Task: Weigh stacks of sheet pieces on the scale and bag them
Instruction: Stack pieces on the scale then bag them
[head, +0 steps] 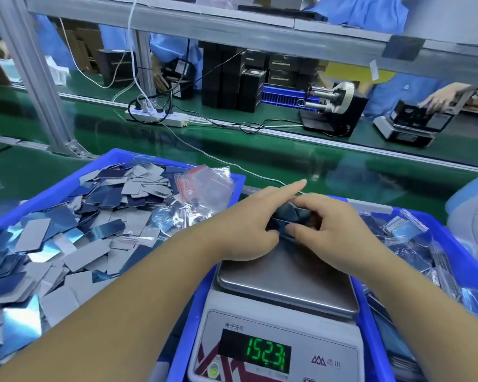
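A dark stack of sheet pieces [289, 216] is held at the far edge of the scale pan [287, 277], pinched between the left hand [249, 227] and the right hand [331, 227]; each grip is clamped on it. The display [268, 354] seems to show 152.31. For a true weight, the edges should be squared, the stack laid flat mid-pan, and both hands lifted clear.
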`<act>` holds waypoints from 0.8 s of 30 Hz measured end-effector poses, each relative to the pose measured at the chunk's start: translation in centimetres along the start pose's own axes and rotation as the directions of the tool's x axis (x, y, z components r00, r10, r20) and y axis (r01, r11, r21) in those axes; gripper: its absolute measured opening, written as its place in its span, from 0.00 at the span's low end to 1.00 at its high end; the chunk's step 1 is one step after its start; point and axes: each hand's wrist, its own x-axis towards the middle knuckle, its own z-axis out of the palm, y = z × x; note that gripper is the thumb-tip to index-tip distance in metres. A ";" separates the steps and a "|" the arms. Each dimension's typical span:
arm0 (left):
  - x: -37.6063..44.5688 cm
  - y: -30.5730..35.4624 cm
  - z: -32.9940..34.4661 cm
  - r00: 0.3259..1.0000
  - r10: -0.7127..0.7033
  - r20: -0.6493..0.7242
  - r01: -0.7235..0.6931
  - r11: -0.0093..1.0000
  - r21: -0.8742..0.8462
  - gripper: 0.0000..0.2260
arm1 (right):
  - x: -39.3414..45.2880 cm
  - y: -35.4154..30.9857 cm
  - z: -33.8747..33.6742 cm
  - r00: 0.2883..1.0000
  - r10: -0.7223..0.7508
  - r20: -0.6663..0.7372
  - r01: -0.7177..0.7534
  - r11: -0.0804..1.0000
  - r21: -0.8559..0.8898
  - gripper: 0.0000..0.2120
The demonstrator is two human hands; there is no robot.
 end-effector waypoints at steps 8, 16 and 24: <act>0.0 0.2 0.0 0.994 -0.109 0.020 0.107 0.991 0.076 0.42 | 0.0 0.3 0.8 0.998 0.016 0.058 -0.015 1.000 -0.015 0.14; 0.0 0.5 -0.4 0.994 -0.021 -0.111 0.010 0.995 -0.100 0.34 | 0.0 0.6 0.1 0.994 0.077 0.077 -0.080 0.996 0.035 0.15; 0.1 -0.2 -1.1 0.956 0.013 -0.293 -0.066 0.983 -0.173 0.06 | 0.0 0.9 0.5 0.989 0.114 0.099 -0.116 0.993 0.015 0.09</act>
